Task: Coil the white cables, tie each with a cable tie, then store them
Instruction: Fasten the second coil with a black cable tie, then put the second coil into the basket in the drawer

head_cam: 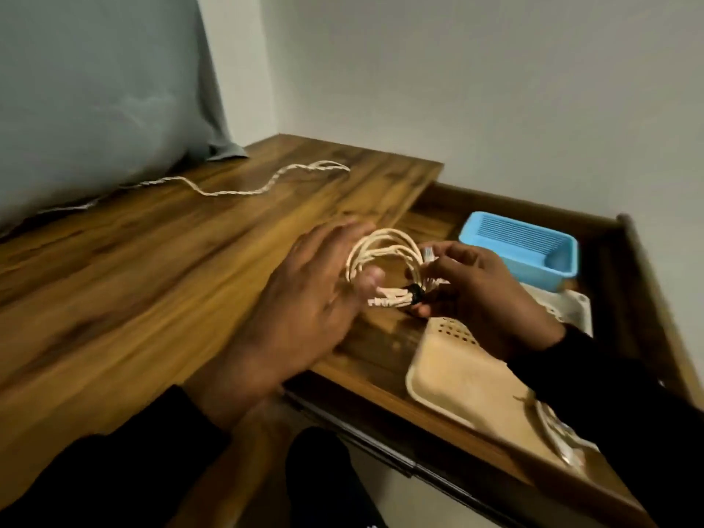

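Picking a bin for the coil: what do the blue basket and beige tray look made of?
Blue basket: seemingly moulded plastic, smooth with a slight sheen, slatted base. Beige tray: probably matte plastic, rounded corners, perforated end; blur leaves it uncertain. Both sit in the open wooden drawer.

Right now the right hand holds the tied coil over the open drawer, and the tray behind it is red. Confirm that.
Not quite: the tray is blue, not red, as the head view shows. The right hand does hold the tied coil over the open drawer.

Tub [522, 253] behind tray [453, 371] (in drawer [384, 360])
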